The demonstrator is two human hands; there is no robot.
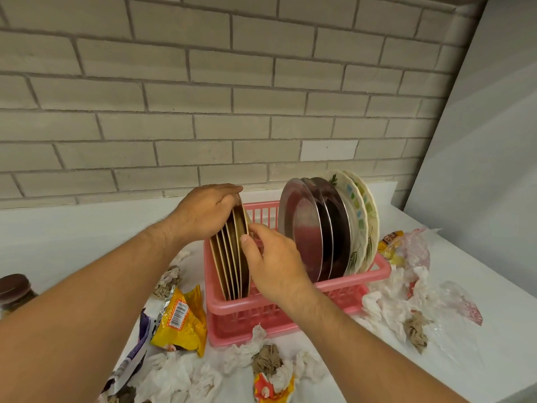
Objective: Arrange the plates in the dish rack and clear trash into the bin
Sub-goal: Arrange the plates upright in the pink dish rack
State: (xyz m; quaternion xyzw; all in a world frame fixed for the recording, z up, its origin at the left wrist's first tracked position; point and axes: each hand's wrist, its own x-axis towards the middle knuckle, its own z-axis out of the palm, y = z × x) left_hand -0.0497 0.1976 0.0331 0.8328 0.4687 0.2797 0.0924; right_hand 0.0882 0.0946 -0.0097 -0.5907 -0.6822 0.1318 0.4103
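On the white bench (465,257) against the brick wall, I see a pink dish rack (229,306) with two groups of plates standing on edge inside it. At its left end is a tight stack of brown plates (229,257) with pale rims, leaning a little. At its right end stand the steel plates (302,228), and behind them, nearest the rack's right wall, two cream patterned plates (359,225). A gap separates the two groups.

Both hands are on the brown stack. The left hand (206,210) curls its fingers over the top edges and grips them. The right hand (273,260) pinches the rim of the plate on the stack's right side, thumb on the near face — its fingertips are hidden from me behind the plate.

Trash lies loose on the bench around the rack. A yellow wrapper (183,321) with a barcode and a purple wrapper (139,341) lie at the front left. Crumpled tissues (180,376), white and brown, lie along the front and right, and a clear plastic bag (453,301) is at the right.

A red and yellow wrapper (267,388) is cut off by the bottom edge, and a dark-lidded jar (14,289) by the left edge. A yellow packet (390,242) sits by the rack's far right corner. I cannot count the steel plates for sure — the rack's wall and the right forearm cover the plates' lower parts.
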